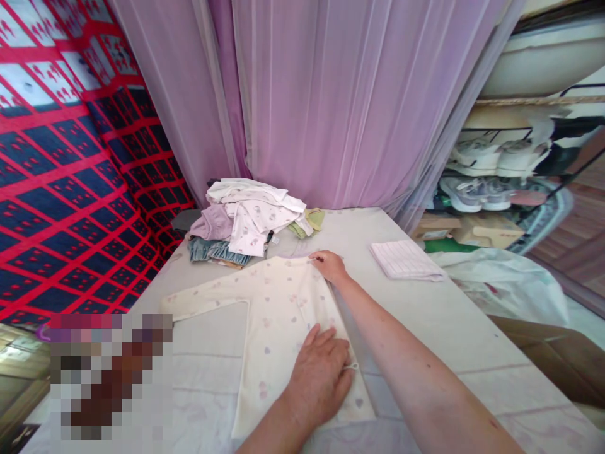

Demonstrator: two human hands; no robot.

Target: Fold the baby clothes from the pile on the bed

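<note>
A cream long-sleeved child's top (274, 315) with small pastel prints lies spread out, one sleeve stretched to the left. At its collar and shoulder, my right hand (329, 266) has the cloth pinched between thumb and fingers. Lower down, my left hand (319, 375) rests palm down on the top near its right side edge, fingers laid out over the fabric. A small white loop shows beside the thumb and forefinger. The top's other sleeve is not plainly visible.
Beyond the top sits a heap of clothes (259, 211). A folded striped pink cloth (405, 260) lies to the right on the pale bed-like surface (449, 334). Purple curtains (331, 101) hang behind. Shoes (477, 192) and boxes (489, 230) fill a rack at right.
</note>
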